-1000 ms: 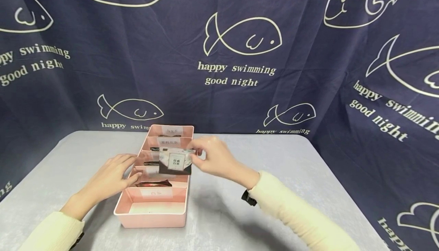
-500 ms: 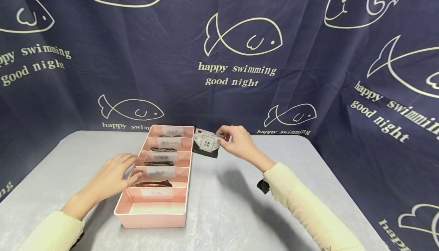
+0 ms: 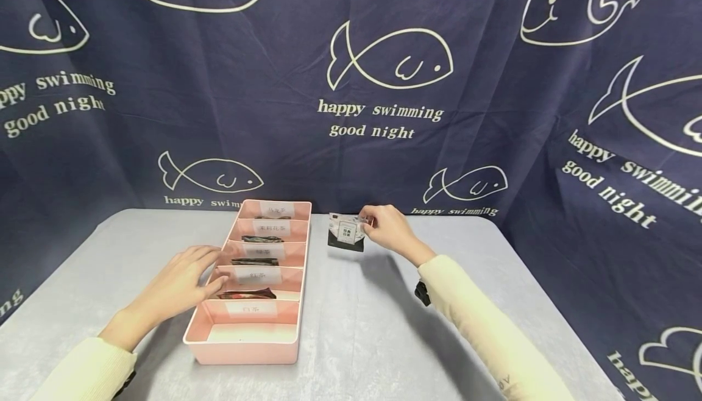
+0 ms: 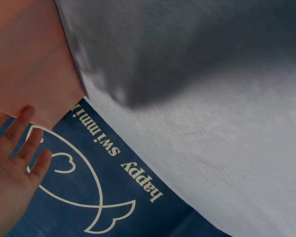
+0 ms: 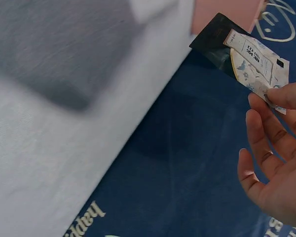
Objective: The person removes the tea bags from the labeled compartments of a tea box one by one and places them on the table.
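Head view, wrist views cross-checked: noted white-tea sachet (image 3: 345, 232) grasped at its right edge, between thumb and fingertips of right hand (image 3: 390, 229). Extends leftward from that hand, with dark end lowest, apparently just off the desk (image 3: 356, 328). From right wrist view, judged to point lengthways away from those fingertips. Recorded pink five-compartment tray (image 3: 244, 352) farther left, apart from sachet, running lengthways between both hands. Found right hand far nearer to sachet, left hand (image 3: 171, 285) beside tray's left rim, relaxed and holding nothing; cannot confirm contact there.
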`<state>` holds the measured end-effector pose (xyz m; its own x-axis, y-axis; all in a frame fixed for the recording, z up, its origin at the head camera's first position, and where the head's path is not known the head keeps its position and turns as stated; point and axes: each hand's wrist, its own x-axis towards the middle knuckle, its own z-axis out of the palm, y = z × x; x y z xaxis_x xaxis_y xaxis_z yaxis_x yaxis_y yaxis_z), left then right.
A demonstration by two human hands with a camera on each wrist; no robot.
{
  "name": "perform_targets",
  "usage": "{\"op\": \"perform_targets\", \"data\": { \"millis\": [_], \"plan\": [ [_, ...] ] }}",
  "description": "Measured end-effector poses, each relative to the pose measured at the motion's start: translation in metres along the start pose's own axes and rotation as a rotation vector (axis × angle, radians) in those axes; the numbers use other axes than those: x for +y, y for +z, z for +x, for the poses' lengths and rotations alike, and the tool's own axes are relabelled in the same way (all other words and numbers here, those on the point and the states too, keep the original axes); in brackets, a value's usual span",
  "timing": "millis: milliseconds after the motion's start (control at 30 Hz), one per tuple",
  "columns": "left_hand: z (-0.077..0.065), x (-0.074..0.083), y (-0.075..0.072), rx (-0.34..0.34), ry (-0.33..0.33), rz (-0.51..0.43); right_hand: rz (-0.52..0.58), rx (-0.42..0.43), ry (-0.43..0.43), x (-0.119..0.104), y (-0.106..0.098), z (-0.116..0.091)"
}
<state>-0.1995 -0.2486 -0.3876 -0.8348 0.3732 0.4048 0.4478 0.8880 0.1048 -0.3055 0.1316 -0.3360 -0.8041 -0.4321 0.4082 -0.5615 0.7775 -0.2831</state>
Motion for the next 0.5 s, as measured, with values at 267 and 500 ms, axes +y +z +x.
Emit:
{"op": "perform_targets", "data": {
  "millis": [267, 500],
  "plan": [
    [0.0, 0.0, 0.0, -0.004, -0.003, -0.002, -0.037, -0.056, -0.007, 0.011, 0.017, 0.004],
    [0.0, 0.0, 0.001, 0.003, 0.001, -0.01, -0.064, -0.1, 0.01, 0.016, 0.027, 0.006]
  ]
}}
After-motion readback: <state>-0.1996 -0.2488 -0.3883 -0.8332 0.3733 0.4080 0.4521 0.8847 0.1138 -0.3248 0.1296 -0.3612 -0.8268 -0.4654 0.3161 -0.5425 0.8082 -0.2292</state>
